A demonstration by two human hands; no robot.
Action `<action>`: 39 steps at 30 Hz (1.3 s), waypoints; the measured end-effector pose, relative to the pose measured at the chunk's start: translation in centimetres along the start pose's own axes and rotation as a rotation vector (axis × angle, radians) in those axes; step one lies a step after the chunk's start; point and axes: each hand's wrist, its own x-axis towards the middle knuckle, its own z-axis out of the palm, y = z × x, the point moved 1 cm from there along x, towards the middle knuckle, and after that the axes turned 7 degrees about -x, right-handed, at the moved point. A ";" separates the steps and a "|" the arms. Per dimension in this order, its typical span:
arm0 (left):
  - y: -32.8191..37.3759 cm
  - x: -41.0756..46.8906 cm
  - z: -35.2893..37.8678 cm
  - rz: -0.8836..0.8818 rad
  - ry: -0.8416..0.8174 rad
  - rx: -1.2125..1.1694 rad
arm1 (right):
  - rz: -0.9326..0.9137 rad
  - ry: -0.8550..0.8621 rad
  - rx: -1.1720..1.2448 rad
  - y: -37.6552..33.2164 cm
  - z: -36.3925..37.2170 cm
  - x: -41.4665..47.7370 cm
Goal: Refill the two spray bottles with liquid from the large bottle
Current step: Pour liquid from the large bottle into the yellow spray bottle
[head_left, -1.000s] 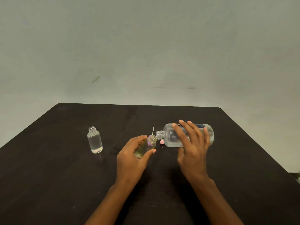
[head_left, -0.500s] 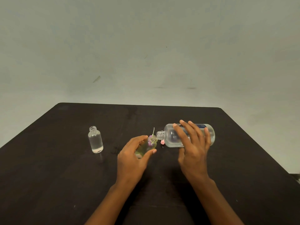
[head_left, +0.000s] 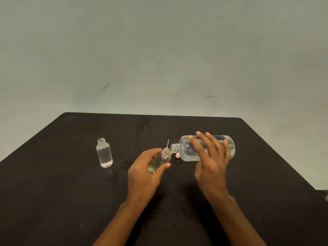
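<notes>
My right hand (head_left: 210,157) grips the large clear bottle (head_left: 190,148), tipped on its side with its uncapped neck pointing left. That neck meets the mouth of a small spray bottle (head_left: 159,161), which my left hand (head_left: 145,171) holds tilted just above the dark table (head_left: 71,192). The small bottle looks yellowish with a purple tint near its neck. A second small bottle (head_left: 104,153), uncapped and nearly full of clear liquid, stands upright to the left, apart from both hands.
A small pink piece (head_left: 177,155) lies on the table below the large bottle's neck. A thin pale tube (head_left: 167,143) sticks up behind the small bottle. A plain wall rises past the table's far edge.
Almost nothing differs: both hands hold the same pose, with the large bottle's neck staying at the small bottle's mouth.
</notes>
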 end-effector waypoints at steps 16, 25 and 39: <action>0.3 0.0 -0.1 -0.006 -0.004 0.011 | 0.000 -0.009 0.002 0.0 0.1 0.0; 0.3 0.0 -0.1 -0.010 -0.007 0.022 | -0.007 0.000 -0.011 0.0 0.0 0.0; 0.2 0.0 0.0 -0.012 0.006 0.020 | -0.006 -0.009 -0.015 0.0 0.0 0.0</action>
